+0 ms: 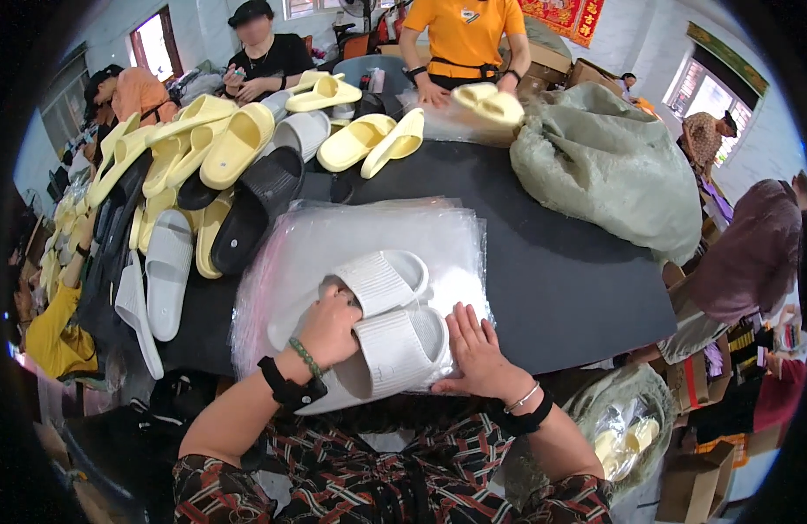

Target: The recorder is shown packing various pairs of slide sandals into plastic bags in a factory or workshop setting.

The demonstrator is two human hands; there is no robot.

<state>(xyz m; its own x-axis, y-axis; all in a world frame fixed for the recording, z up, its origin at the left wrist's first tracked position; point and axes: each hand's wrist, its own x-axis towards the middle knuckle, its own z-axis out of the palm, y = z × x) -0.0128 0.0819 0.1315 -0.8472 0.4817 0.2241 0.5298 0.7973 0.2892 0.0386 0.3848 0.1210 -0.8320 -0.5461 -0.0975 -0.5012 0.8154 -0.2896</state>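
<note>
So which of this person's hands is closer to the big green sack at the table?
Right. In the picture, the right hand is below and left of the green sack; the left hand, holding white slippers, is farther left.

A red banner (565,19) on the back wall carries large golden characters. A small pale badge (468,15) on an orange shirt (460,39) and a tiny white mark (231,244) on a black slipper (240,223) are too small to read.
</note>
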